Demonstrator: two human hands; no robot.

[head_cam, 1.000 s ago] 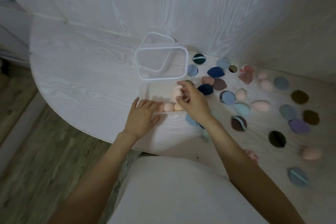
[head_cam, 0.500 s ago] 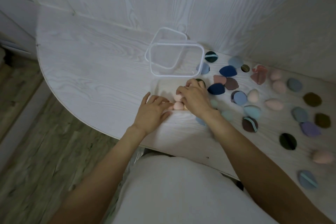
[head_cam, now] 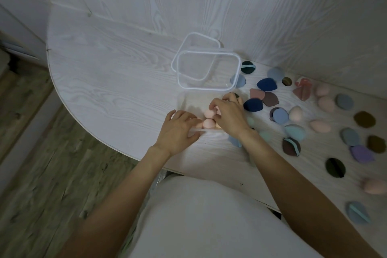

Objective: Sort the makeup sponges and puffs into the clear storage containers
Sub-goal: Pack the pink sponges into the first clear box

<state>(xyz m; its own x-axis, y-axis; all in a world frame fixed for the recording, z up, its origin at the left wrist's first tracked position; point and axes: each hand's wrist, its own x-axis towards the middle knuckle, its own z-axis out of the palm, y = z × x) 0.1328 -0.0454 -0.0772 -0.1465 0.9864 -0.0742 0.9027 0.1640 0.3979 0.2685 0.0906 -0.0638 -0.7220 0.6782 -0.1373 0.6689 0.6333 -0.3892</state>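
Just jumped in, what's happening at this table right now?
A person is packing pink sponges into a low clear container near the table edge. The left hand rests on its near rim, while the right hand reaches in over the sponges. Two empty clear containers stand behind, and many sponges and puffs lie unsorted on the table.
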